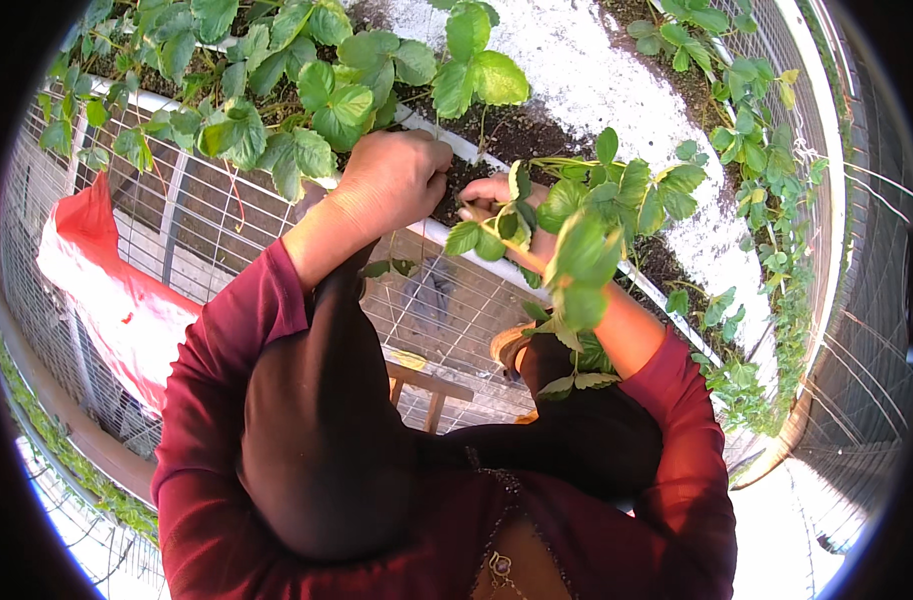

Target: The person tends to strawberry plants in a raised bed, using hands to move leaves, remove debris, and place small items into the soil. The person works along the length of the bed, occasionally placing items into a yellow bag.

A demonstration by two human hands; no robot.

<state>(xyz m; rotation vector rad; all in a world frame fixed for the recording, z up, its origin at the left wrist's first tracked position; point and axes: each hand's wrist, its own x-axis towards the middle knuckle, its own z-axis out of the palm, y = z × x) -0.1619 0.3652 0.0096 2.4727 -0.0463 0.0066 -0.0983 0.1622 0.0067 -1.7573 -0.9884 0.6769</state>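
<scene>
My left hand (396, 176) is curled, knuckles up, over the dark soil (464, 161) of a narrow planting trough. Its fingertips are turned away, so I cannot see whether they grip anything. Just to its right, my right hand (510, 201) has bent fingers close to the soil. Leaves and stems of a strawberry plant (603, 199) lie across that hand and forearm and partly hide it; whether the fingers pinch a stem is unclear. A leafy strawberry clump (333, 105) grows in the trough beyond my left wrist. Along the trough's near side runs a white rim (494, 262).
Wire mesh (224, 225) hangs below the rim, in front of my knees. A red and white plastic bag (126, 292) rests against it at left. A wooden frame piece (430, 382) shows between my legs. Beyond a white strip (614, 90), more strawberry plants (764, 172) line the right.
</scene>
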